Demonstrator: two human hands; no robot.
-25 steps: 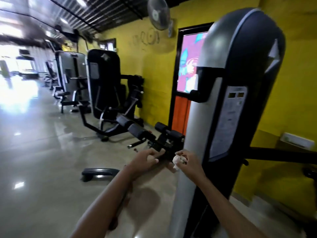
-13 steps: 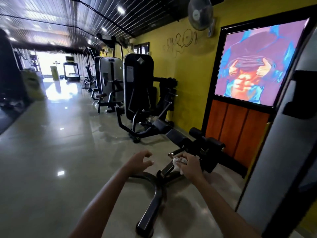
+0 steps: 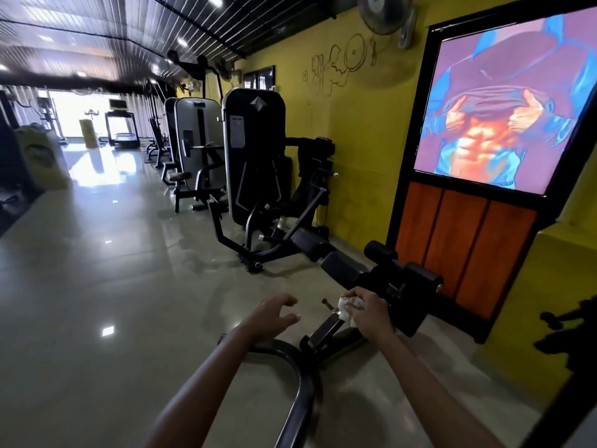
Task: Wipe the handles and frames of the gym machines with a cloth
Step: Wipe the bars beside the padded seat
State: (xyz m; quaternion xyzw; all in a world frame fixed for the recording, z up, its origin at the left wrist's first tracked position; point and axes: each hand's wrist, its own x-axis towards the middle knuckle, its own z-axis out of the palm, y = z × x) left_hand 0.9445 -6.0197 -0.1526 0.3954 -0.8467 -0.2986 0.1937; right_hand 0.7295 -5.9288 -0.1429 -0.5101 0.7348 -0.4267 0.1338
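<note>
A low black bench machine point(image 3: 384, 279) with roller pads stands on the floor in front of me. Its slanted metal bar point(image 3: 326, 329) rises from a curved black base tube point(image 3: 300, 379). My right hand point(image 3: 370, 313) grips a small white cloth point(image 3: 345, 307) and holds it against the top of that bar, just below the pads. My left hand point(image 3: 269, 318) hovers left of the bar with fingers spread and loosely curved, holding nothing and touching nothing.
More black weight machines point(image 3: 255, 163) line the yellow wall point(image 3: 355, 140) farther ahead. A door point(image 3: 478, 176) with a bright poster and orange panels is at right. A dark machine edge point(image 3: 568, 399) crosses the lower right corner. Shiny grey floor point(image 3: 97, 302) stretches left.
My view has swung left, away from the tall grey machine column. My right hand with the cloth stays on the bench's bar; my left hand has let go and spread open.
</note>
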